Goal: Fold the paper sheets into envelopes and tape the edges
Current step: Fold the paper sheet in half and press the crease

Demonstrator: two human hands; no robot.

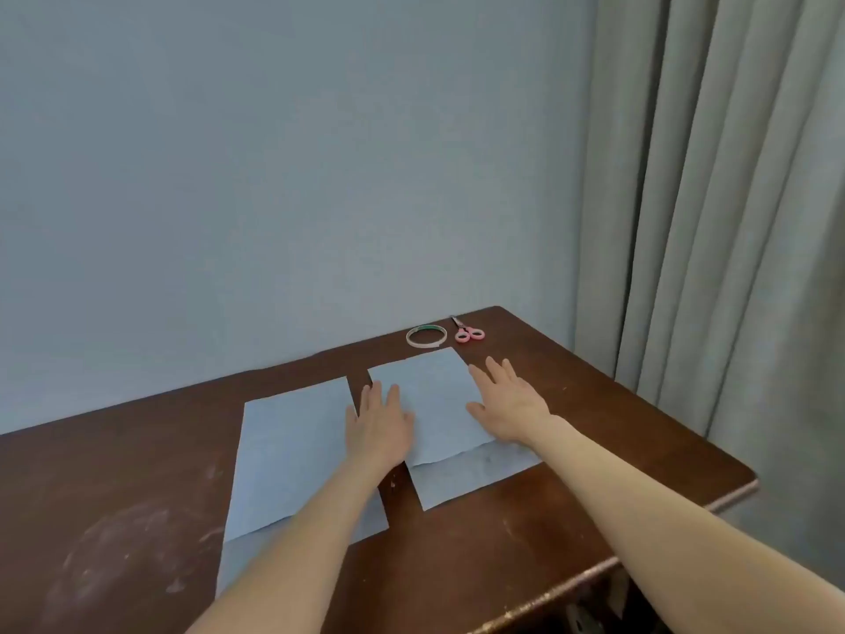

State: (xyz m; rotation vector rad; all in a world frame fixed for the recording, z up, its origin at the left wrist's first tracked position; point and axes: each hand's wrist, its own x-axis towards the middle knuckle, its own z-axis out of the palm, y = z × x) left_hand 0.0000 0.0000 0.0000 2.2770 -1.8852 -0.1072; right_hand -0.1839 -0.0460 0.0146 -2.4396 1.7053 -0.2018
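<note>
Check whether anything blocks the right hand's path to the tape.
Nothing visible does. The right hand rests on the right sheet; the tape lies just past that sheet's far edge, with the scissors off to its right.

Shows a dark brown wooden worktop point(480, 565), scuffed with pale smears at near left. Carries two pale blue paper sheets side by side, slightly apart: left sheet point(292, 450) and right sheet point(434, 395), each folded over with a lower strip showing nearest. Holds, beyond the right sheet, a thin white tape ring point(426, 345) just beside small pink-handled scissors point(468, 334).
</note>
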